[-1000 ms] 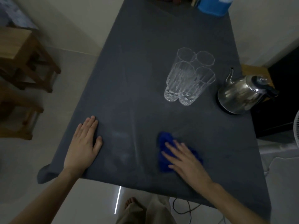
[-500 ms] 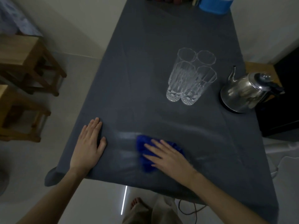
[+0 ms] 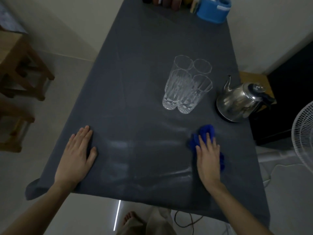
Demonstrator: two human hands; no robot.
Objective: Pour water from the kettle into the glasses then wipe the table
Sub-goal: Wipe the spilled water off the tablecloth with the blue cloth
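A dark grey cloth covers the table (image 3: 152,48). Several tall clear glasses (image 3: 186,85) stand clustered right of its centre. To their right, near the table's right edge, sits the steel kettle (image 3: 237,102), its spout pointing away from me. My right hand (image 3: 207,156) presses flat on a blue cloth (image 3: 205,131) in front of the kettle. My left hand (image 3: 76,155) lies flat, fingers apart, on the table near its left front corner. Pale wet streaks mark the surface between my hands.
A blue container (image 3: 213,9) and several small items stand at the table's far end. Wooden stools (image 3: 18,65) stand on the floor at left. A white fan (image 3: 303,138) is at right. A cable (image 3: 186,219) lies on the floor by my foot.
My right hand slid the blue cloth left towards my left hand, then right to in front of the kettle. The left hand stayed in place.
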